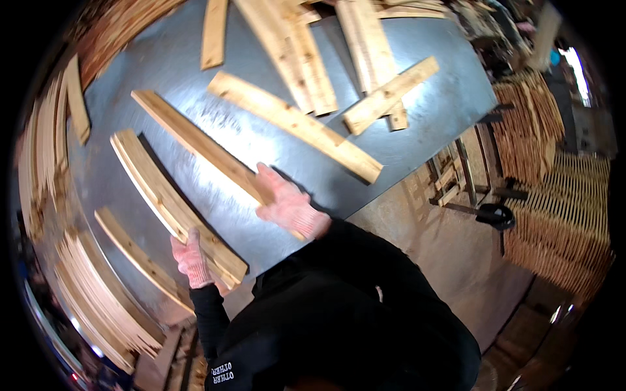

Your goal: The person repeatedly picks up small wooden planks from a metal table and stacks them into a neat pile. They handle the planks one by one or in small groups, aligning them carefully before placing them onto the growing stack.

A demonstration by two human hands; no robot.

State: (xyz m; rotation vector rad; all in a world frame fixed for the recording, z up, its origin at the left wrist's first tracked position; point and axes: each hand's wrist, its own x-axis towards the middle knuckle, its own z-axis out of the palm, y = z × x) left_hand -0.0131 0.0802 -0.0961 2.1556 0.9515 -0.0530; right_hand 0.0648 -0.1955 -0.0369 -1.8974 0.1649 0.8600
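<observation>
My left hand (190, 259), in a pink knit glove, is closed on the near part of a small stack of wooden boards (171, 199). Its thumb lies along the boards' side, and its other fingers are mostly hidden. In a matching glove, my right hand (292, 207) grips a single long board (202, 151) near its close end. That board is tilted, showing a narrow face. Both pieces slant from far left toward me over a grey metal tabletop (251, 153). Just beyond my right hand lies another knotty board (297, 125).
A shorter board (391, 94) lies crosswise over other boards (372, 49) at the far side. Left of my left hand, a narrow board (140, 251) rests along the table edge. Board stacks (107, 300) stand at the left, with stacked wood (557, 221) at the right.
</observation>
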